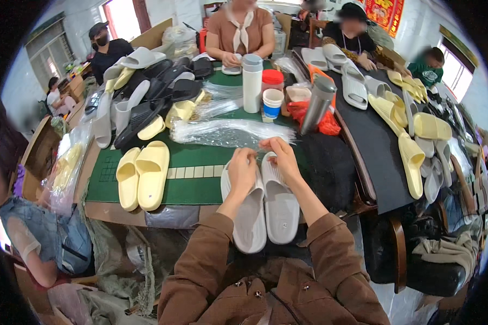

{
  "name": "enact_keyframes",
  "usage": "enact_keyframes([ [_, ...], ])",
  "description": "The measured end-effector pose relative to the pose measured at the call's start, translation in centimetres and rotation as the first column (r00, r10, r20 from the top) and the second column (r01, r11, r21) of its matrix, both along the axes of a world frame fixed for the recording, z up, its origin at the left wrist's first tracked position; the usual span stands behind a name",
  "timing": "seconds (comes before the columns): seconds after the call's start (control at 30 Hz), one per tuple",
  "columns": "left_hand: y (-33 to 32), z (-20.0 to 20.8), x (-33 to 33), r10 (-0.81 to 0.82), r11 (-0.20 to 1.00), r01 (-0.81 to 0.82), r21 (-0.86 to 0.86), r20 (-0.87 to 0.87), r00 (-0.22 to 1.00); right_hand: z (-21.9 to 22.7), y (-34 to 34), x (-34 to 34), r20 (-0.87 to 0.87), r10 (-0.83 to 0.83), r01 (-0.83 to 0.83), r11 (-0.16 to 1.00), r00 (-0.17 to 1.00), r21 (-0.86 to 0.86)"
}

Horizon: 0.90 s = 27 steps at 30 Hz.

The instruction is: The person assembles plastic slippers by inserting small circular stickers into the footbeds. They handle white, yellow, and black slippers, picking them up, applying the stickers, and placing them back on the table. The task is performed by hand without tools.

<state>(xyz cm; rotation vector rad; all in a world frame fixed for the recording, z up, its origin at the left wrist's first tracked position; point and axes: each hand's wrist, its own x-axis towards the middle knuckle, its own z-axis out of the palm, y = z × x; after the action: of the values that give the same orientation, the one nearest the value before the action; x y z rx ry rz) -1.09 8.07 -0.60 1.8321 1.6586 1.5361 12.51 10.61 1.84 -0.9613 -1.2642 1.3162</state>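
A pair of grey slide slippers stands at the near table edge in front of me, toes away: the left slipper (249, 230) beside the right slipper (282, 216). Over the left one's strap is my left hand (241, 172), its fingers curled together. My right hand (283, 158) hovers at the toe of the right slipper, thumb and fingers bent into a pinch. Whatever thin thing the fingers may hold is too small to make out. Just beyond both hands lies a bundle of clear plastic strands (222, 133).
A pale yellow slipper pair (153, 176) rests to the left on the green mat (106, 187). Black and grey slippers (146, 103) are heaped behind it. A white bottle (251, 84), paper cup (272, 103) and grey tumbler (319, 103) stand ahead. Several people sit around.
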Motion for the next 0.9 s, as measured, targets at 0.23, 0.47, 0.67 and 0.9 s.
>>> enact_keyframes([
  [0.23,0.1,0.5,0.1,-0.019,0.999,0.018,0.05,0.022,1.0,1.9,-0.4,1.1,-0.27,-0.002,0.011,0.999,0.963,0.031],
  [0.47,0.4,-0.6,-0.2,-0.033,0.999,0.033,0.004,0.009,0.999,7.2,-4.9,8.6,-0.123,-0.121,0.144,0.969,0.985,0.2],
  [0.67,0.3,-0.2,-0.3,-0.066,0.996,0.067,-0.052,0.017,0.998,9.4,-9.2,20.2,0.217,-0.62,0.51,0.761,0.754,0.402],
  [0.9,0.1,0.2,-0.7,-0.061,0.995,0.061,-0.082,-0.007,0.998,5.9,-7.7,37.2,0.326,-0.942,0.677,0.291,0.08,0.676],
])
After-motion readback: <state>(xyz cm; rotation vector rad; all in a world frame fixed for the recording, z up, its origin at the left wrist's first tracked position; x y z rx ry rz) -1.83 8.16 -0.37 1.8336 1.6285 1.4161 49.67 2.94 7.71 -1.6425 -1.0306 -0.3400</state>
